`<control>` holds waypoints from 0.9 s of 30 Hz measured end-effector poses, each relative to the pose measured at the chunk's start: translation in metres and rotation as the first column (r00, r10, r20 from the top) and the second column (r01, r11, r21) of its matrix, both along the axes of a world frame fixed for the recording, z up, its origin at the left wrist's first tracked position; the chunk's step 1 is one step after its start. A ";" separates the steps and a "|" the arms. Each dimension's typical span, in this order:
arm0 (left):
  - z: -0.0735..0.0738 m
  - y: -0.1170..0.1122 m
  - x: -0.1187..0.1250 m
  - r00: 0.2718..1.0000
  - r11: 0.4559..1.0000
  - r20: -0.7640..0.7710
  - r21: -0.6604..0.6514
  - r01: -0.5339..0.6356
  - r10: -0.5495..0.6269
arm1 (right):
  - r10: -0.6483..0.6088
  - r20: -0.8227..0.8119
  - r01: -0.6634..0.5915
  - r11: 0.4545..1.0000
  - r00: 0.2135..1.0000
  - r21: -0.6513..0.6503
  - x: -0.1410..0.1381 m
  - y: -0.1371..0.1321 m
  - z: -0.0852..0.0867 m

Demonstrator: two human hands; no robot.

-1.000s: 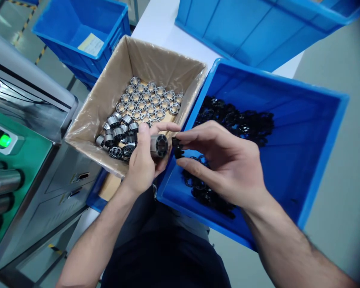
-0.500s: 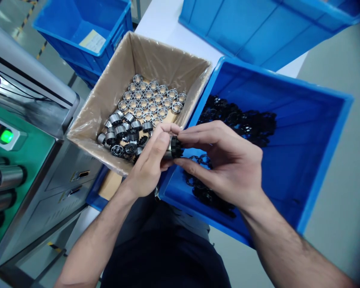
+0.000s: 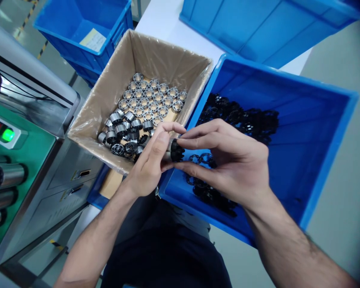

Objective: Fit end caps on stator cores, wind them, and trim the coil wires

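Between my hands is a metal stator core point(image 3: 169, 154) with a black toothed plastic end cap point(image 3: 177, 150) on its right end. My left hand point(image 3: 147, 168) is wrapped round the core, which its thumb and fingers partly hide. The fingertips of my right hand point(image 3: 237, 160) pinch the black cap from above and below. Left of my hands, a plastic-lined cardboard box point(image 3: 93, 108) holds rows of bare metal cores point(image 3: 148, 94) and a pile of cores with black caps point(image 3: 120, 130). Beneath my right hand, loose black end caps point(image 3: 240, 120) lie in a blue bin point(image 3: 294, 160).
Another blue bin point(image 3: 258, 32) stands behind on the white table point(image 3: 159, 20). Stacked blue crates point(image 3: 114, 48) are at the back left. A green-topped machine point(image 3: 39, 148) with lit buttons and metal cylinders point(image 3: 12, 175) flanks the box on the left.
My right hand has shifted slightly to the right, its fingers still at the black cap. The left hand keeps its grip on the stator core. The view has moved a little.
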State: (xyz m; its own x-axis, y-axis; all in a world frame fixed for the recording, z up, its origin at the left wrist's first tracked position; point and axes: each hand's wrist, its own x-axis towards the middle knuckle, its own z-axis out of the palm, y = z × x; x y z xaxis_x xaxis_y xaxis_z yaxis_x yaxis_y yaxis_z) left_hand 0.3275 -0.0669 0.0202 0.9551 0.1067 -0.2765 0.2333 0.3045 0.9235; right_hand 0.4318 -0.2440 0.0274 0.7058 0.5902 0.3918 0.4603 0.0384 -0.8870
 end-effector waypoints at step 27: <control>-0.007 0.003 0.014 0.976 0.977 0.074 -0.078 -0.199 0.205 | 0.112 -0.073 -0.097 0.230 0.991 -0.968 0.014 -0.037 -0.017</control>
State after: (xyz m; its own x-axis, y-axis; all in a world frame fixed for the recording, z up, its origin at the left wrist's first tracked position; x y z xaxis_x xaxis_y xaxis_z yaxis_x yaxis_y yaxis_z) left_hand 0.3411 -0.0640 0.0133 0.9352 0.2828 -0.2130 0.0860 0.4021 0.9115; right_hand 0.4457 -0.2811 0.0109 0.6064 0.5931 -0.5296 0.5334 -0.7974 -0.2823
